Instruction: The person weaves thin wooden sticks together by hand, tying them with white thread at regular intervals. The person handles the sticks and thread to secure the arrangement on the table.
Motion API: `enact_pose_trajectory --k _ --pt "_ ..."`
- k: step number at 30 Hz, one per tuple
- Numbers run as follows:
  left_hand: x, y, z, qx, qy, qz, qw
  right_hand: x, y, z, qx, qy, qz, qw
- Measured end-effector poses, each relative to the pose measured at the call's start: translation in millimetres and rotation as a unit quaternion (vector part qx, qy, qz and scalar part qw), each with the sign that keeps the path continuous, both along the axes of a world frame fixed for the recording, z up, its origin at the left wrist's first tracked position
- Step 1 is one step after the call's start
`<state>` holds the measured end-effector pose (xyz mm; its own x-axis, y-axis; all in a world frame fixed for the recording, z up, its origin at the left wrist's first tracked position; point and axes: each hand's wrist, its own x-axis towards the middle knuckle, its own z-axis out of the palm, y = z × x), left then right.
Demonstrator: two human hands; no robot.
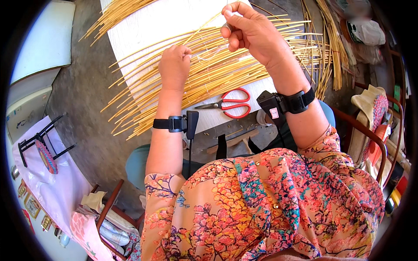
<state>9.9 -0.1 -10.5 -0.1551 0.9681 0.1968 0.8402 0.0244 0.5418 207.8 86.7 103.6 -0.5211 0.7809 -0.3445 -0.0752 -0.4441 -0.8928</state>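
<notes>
Across white surface (139,35), sticks (222,71) lie long axis approx. L–R, L ends nearer, R ends farther. L hand (174,65) over them: grip curled closed, can't tell on what. R hand (250,29) farther: thumb & index pinching thread (227,27). Scissors (220,105) nearer, blades L.

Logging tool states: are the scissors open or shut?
Shut: the scissors' blades appear to lie together, tapering to one tip.

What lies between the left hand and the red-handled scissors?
In the head view, mostly yellowish stalks on the white table lie between the left hand and scissors.
</notes>
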Motion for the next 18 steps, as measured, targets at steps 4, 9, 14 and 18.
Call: enact_pose_trajectory --k 4,9,14,18 --pt "2.0 1.3 3.4 0.015 0.054 0.010 0.998 -4.3 -5.5 -16.4 -0.007 -0.050 -0.043 0.998" --pt "3.0 2.9 9.0 0.022 0.101 -0.013 0.995 -3.3 -3.3 -19.3 0.002 -0.079 -0.052 0.996" --pt "-0.8 -0.2 3.0 0.027 0.070 -0.024 0.997 -3.0 -1.7 -22.1 -0.006 -0.097 -0.042 0.994" --pt "0.2 -1.0 4.2 0.023 0.036 -0.013 0.999 -2.7 -2.4 -21.9 0.002 -0.110 -0.041 0.993"
